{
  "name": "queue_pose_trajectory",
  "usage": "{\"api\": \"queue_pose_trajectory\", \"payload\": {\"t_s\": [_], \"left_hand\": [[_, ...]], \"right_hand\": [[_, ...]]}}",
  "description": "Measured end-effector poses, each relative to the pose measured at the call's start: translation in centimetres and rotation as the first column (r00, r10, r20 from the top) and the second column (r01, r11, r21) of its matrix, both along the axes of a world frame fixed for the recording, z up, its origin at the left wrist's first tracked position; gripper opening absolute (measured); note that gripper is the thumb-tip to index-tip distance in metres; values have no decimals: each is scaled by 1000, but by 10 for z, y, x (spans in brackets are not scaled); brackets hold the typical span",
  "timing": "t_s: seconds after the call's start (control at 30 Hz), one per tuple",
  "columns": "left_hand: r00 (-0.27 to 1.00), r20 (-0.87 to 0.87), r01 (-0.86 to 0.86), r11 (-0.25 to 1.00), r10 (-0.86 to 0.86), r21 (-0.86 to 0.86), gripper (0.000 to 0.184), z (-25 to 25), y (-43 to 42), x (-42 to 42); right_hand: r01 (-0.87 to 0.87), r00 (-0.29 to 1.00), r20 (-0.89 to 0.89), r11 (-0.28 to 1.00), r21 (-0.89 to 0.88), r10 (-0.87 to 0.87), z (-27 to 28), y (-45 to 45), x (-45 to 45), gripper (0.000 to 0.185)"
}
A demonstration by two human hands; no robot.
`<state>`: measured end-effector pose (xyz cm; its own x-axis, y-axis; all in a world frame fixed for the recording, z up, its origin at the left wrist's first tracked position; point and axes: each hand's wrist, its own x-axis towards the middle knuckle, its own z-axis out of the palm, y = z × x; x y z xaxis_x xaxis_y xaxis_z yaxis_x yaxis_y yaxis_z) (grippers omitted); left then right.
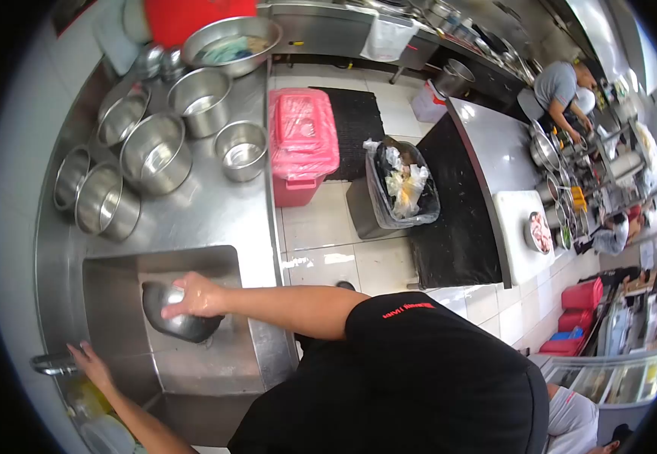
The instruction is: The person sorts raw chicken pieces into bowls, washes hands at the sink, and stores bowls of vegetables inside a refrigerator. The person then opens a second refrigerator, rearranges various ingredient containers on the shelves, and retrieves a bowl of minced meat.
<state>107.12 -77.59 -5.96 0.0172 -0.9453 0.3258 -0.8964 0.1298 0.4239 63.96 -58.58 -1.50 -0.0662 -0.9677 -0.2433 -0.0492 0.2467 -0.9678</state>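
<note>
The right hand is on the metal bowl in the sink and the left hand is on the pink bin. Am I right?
Not quite: the head view shows the left hand beside the faucet, not the pink bin. The right hand is on the metal bowl in the sink.

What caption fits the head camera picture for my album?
Right hand holding a metal bowl at the sink, left hand by the tap, steel pots on the counter.

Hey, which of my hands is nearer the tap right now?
Left. Your left hand is right by the tap, touching or almost touching it; your right hand is farther off, on the metal pot at the sink.
</note>
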Motion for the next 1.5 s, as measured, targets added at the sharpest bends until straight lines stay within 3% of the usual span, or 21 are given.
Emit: {"api": "queue_pose_trajectory", "payload": {"t_s": [0.1, 0.13, 0.17, 0.23, 0.33, 0.4, 0.47, 0.5, 0.53, 0.57, 0.63, 0.7, 0.77, 0.8, 0.83, 0.97, 1.13, 1.23, 1.3, 1.37, 1.5], "left_hand": [[989, -135, 64, 995, -53, 81, 72, 30, 61, -72], [964, -220, 162, 986, -148, 46, 63, 29, 80, -94], [787, -598, 365, 896, -152, 253, 52, 41, 101, -123], [718, -688, 454, 823, -110, 342, 48, 68, 157, -223], [424, -905, 795, 471, 18, 382, 68, 109, 236, -370], [417, -880, 872, 175, 226, 458, 63, 90, 257, -452], [575, -735, 777, 42, 359, 628, 44, 31, 259, -537], [536, -815, 818, 101, 222, 566, 37, 22, 276, -580], [456, -889, 879, 186, -49, 440, 40, 45, 318, -627], [576, -725, 815, 337, -379, 471, 48, 50, 336, -662], [479, -295, 878, 443, -827, 181, 57, -10, 335, -727], [307, -580, 950, 279, -755, 140, 56, 5, 371, -792], [404, -309, 914, 393, -861, 100, 53, -21, 386, -848], [412, -575, 911, 331, -707, 246, 50, 23, 419, -864], [401, -785, 916, 214, -473, 340, 48, 69, 456, -886], [320, -829, 942, 58, -459, 332, 41, 71, 492, -964], [322, -823, 914, -74, -468, 400, 47, 81, 527, -1027], [171, -268, 984, 179, -948, -3, 59, 76, 512, -1059], [-106, -123, 946, -62, -987, -319, 67, 98, 485, -1069], [-132, 63, 909, -146, -989, -391, 70, 118, 452, -1085], [-109, -226, 961, -45, -968, -272, 56, 127, 436, -1112]], "right_hand": [[-273, 945, -220, 955, -112, 244, 78, 30, -49, 61], [-252, 909, -410, 889, -383, 81, 74, 43, -57, 46], [-300, 860, -501, 889, -346, 95, 86, 58, -73, 44], [-380, 724, -679, 892, -246, 121, 114, 99, -113, 41], [-427, 495, -866, 888, -173, 69, 91, 141, -167, 35], [-405, 405, -910, 910, -90, 90, 69, 169, -207, 35], [-365, 382, -911, 931, 5, 155, 54, 204, -251, 37], [-271, 390, -920, 951, -152, -36, 49, 231, -277, 39], [-184, 382, -898, 934, -306, -219, 43, 263, -303, 42], [-106, 365, -846, 885, -453, -389, 38, 296, -324, 45], [117, 379, -851, 931, -345, -363, 35, 361, -366, 54], [288, 506, -772, 919, -268, -384, 37, 441, -406, 51], [485, 563, -642, 837, -254, -521, 40, 520, -428, 43], [620, 609, -476, 755, -214, -635, 51, 555, -430, 37], [729, 562, -374, 655, -198, -738, 41, 590, -430, 32], [935, 352, -71, 348, 60, -933, 37, 696, -429, 25], [978, -79, -58, -89, 189, -995, 30, 756, -442, 30], [936, -238, 14, -225, 270, -971, 34, 763, -454, 36], [916, -312, 102, -271, 297, -945, 32, 765, -458, 36], [899, -354, 108, -306, 312, -929, 31, 760, -465, 34], [850, -468, 90, -421, 316, -879, 33, 750, -472, 30]]}}
